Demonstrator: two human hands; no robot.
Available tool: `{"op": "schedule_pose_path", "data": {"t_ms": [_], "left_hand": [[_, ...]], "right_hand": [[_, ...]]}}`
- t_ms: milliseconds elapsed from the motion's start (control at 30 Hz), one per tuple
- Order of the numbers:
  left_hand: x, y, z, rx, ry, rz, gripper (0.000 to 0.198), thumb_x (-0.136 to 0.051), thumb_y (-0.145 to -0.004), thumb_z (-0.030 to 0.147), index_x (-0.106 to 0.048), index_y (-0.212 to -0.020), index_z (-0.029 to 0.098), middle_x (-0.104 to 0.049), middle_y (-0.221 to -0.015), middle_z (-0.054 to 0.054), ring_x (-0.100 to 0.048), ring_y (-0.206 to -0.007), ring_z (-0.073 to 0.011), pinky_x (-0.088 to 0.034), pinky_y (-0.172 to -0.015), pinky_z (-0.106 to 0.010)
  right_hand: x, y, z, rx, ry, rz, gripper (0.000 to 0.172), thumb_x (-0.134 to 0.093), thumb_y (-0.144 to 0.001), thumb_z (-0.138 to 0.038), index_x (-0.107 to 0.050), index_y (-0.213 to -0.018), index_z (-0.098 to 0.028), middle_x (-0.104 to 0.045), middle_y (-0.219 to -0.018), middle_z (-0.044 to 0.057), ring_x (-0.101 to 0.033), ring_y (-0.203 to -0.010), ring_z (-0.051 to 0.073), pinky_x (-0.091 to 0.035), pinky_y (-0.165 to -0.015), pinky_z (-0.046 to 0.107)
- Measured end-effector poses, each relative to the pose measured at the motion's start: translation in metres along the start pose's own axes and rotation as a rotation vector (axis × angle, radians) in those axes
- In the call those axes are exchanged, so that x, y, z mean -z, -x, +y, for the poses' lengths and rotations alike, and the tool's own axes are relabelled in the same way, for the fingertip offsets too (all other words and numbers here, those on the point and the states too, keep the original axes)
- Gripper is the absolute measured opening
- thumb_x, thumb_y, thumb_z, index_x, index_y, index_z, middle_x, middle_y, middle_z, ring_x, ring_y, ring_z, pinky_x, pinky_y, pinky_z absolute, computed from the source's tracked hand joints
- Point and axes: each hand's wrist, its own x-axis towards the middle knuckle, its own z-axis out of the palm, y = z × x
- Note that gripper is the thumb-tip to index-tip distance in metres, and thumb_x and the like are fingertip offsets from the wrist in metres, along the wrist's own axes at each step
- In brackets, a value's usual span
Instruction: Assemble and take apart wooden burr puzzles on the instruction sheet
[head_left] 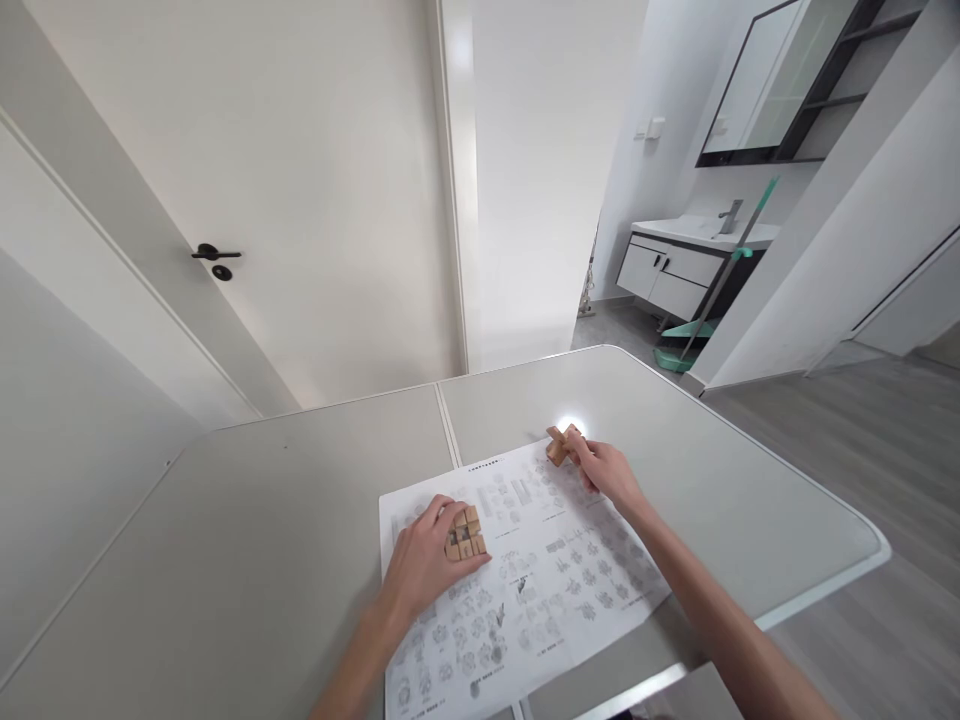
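Note:
A white instruction sheet (555,570) printed with many small puzzle diagrams lies on the grey table (262,520). My left hand (426,560) rests on the sheet's left part, fingers curled round a cluster of small wooden puzzle blocks (465,534). My right hand (609,472) reaches to the sheet's far right corner and pinches an assembled cross-shaped wooden puzzle piece (562,443) that sits at the paper's edge.
The table has a seam down its middle and rounded edges; its right edge (825,590) drops to a wooden floor. A white door with a black handle (215,254) stands behind. A bathroom vanity (682,265) and a green mop (701,320) are at the back right.

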Motion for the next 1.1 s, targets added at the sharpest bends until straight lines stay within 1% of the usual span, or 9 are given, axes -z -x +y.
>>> {"op": "schedule_pose_path", "data": {"t_ms": [100,200,267,367,433,500,667,867,1100], "left_hand": [[-0.002,0.003,0.006,0.005,0.004,-0.021,0.051,-0.076,-0.080,0.054,-0.059,-0.121,0.029,-0.061,-0.122,-0.004,-0.068,-0.085,-0.0207,-0.056,-0.070,-0.033],[-0.003,0.004,0.011,0.007,0.000,-0.034,0.051,-0.076,-0.080,0.054,-0.058,-0.121,0.030,-0.061,-0.122,-0.004,-0.067,-0.083,-0.0200,-0.055,-0.066,-0.032],[-0.004,0.005,0.013,0.006,-0.006,-0.039,0.051,-0.077,-0.079,0.054,-0.058,-0.120,0.029,-0.061,-0.122,-0.004,-0.067,-0.082,-0.0197,-0.055,-0.066,-0.032],[-0.005,0.006,0.015,0.000,-0.019,-0.046,0.051,-0.078,-0.078,0.053,-0.058,-0.119,0.029,-0.061,-0.122,-0.004,-0.066,-0.084,-0.0207,-0.056,-0.069,-0.033],[-0.006,0.006,0.015,0.001,-0.022,-0.050,0.052,-0.078,-0.078,0.053,-0.058,-0.119,0.029,-0.061,-0.122,-0.004,-0.067,-0.085,-0.0212,-0.056,-0.070,-0.034],[-0.006,0.007,0.015,0.011,-0.019,-0.054,0.051,-0.078,-0.078,0.053,-0.058,-0.119,0.029,-0.061,-0.122,-0.004,-0.067,-0.084,-0.0206,-0.056,-0.069,-0.034],[-0.008,0.008,0.015,0.010,-0.010,-0.044,0.052,-0.077,-0.079,0.055,-0.058,-0.119,0.029,-0.061,-0.119,-0.003,-0.067,-0.082,-0.0200,-0.056,-0.068,-0.033],[-0.008,0.008,0.015,-0.001,0.006,-0.025,0.051,-0.076,-0.079,0.057,-0.060,-0.117,0.028,-0.063,-0.116,-0.003,-0.067,-0.082,-0.0198,-0.055,-0.068,-0.032],[-0.010,0.008,0.013,0.029,-0.016,-0.059,0.056,-0.074,-0.080,0.062,-0.056,-0.122,0.029,-0.060,-0.121,-0.004,-0.067,-0.086,-0.0217,-0.055,-0.069,-0.034]], "right_hand": [[0.004,0.010,0.004,0.006,0.017,0.006,0.062,-0.043,-0.092,-0.076,-0.057,-0.064,-0.022,-0.054,-0.039,-0.001,-0.052,-0.040,0.018,-0.042,-0.053,0.030],[0.004,0.027,0.010,0.052,-0.001,-0.023,0.060,-0.044,-0.092,-0.076,-0.057,-0.069,-0.022,-0.055,-0.042,-0.002,-0.052,-0.044,0.018,-0.041,-0.054,0.029],[-0.001,0.043,0.015,0.109,-0.001,-0.080,0.056,-0.045,-0.094,-0.073,-0.058,-0.073,-0.022,-0.058,-0.046,-0.002,-0.053,-0.047,0.017,-0.040,-0.055,0.028],[-0.010,0.066,0.020,0.173,0.023,-0.254,0.051,-0.046,-0.097,-0.068,-0.056,-0.073,-0.023,-0.061,-0.049,-0.003,-0.050,-0.047,0.017,-0.040,-0.056,0.028],[-0.015,0.078,0.023,0.203,0.025,-0.293,0.048,-0.047,-0.098,-0.063,-0.053,-0.072,-0.024,-0.063,-0.052,-0.003,-0.051,-0.050,0.017,-0.040,-0.057,0.028],[-0.018,0.085,0.025,0.213,0.011,-0.295,0.046,-0.048,-0.099,-0.061,-0.051,-0.072,-0.024,-0.064,-0.053,-0.003,-0.051,-0.051,0.017,-0.040,-0.058,0.028],[-0.020,0.093,0.028,0.186,0.004,-0.305,0.046,-0.047,-0.099,-0.062,-0.050,-0.073,-0.024,-0.065,-0.056,-0.002,-0.052,-0.054,0.018,-0.040,-0.059,0.029],[-0.022,0.098,0.023,0.164,0.038,-0.304,0.047,-0.048,-0.096,-0.065,-0.050,-0.072,-0.025,-0.065,-0.056,-0.002,-0.054,-0.054,0.020,-0.039,-0.059,0.030],[-0.026,0.098,0.021,0.222,0.128,-0.274,0.040,-0.049,-0.097,-0.057,-0.053,-0.073,-0.025,-0.067,-0.058,-0.001,-0.057,-0.056,0.021,-0.038,-0.060,0.031]]}}
